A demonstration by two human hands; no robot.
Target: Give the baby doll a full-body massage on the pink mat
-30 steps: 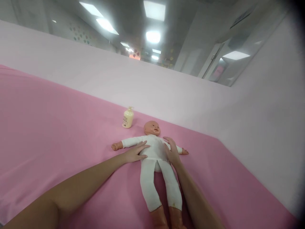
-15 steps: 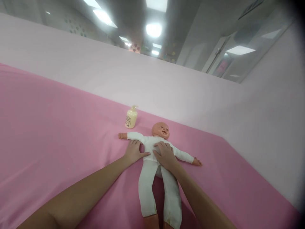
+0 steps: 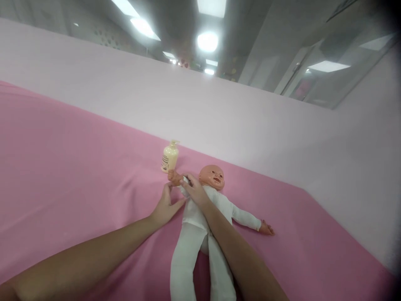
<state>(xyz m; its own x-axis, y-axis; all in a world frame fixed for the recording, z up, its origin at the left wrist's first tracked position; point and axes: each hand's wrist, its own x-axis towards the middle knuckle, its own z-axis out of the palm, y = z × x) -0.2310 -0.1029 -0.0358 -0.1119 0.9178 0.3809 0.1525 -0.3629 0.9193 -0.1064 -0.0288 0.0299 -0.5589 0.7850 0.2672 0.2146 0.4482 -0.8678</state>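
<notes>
A baby doll (image 3: 196, 213) with a white cloth body lies on its back, its head toward the wall. My right hand (image 3: 198, 192) reaches across its chest, thumb and fingers closed around the sleeve of the doll's arm (image 3: 184, 188) at the left. That arm is lifted and bent, the doll's small hand (image 3: 174, 177) pointing up and left. Just below it is my left hand (image 3: 166, 207), thumb and fingers apart; the fingertips are near the doll's wrist, and whether they touch is unclear. The doll's other arm (image 3: 247, 217) lies stretched out to the right.
A pale yellow pump bottle (image 3: 169, 157) stands upright just behind the doll's raised hand. Pink cloth (image 3: 94, 167) covers the surface, with some creases at left. A low white wall (image 3: 188, 104) runs along the back, with glass above it reflecting ceiling lights.
My right hand has moved left from the doll's chest onto its arm, which has gone from stretched out to bent. My left hand has shifted left, off the doll's side.
</notes>
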